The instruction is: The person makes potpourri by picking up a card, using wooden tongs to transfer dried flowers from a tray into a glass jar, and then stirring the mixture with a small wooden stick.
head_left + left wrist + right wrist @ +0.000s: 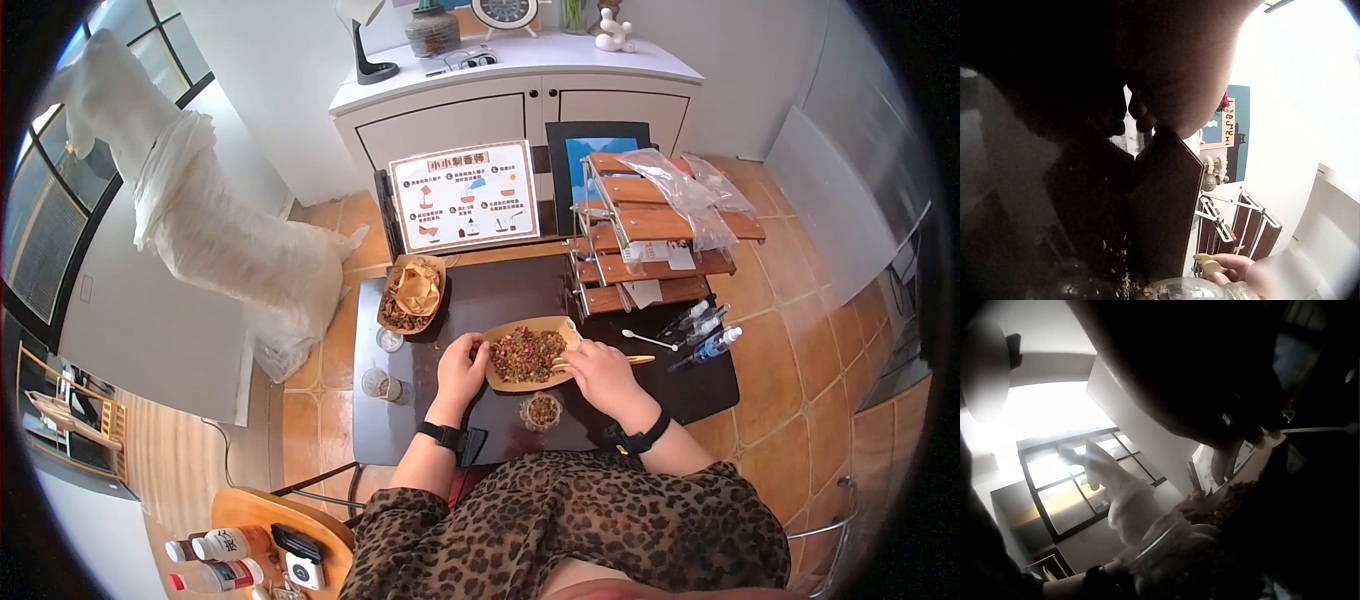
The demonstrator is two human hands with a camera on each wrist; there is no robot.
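Note:
A cardboard food tray (497, 377) full of dried flowers and herbs (525, 352) lies on the dark table. At its left rim, my left hand (462, 368) grips the tray wall between thumb and fingers. My right hand (605, 377) is over the right end of the tray, holding light wooden tongs (643, 358). Their tips reach into the herbs and their back end sticks out right of the hand. Just in front of the tray stands a small clear jar (541, 411) with herbs inside. The left wrist view shows the dark tray wall (1169, 206) up close.
A second cardboard tray (436, 268) with herbs and crumpled brown paper is at the back left. Clear cups (381, 385) stand left. Small bottles (718, 345) and a white spoon (640, 338) lie right. Behind are an instruction board (466, 195) and a folded wooden rack (650, 225).

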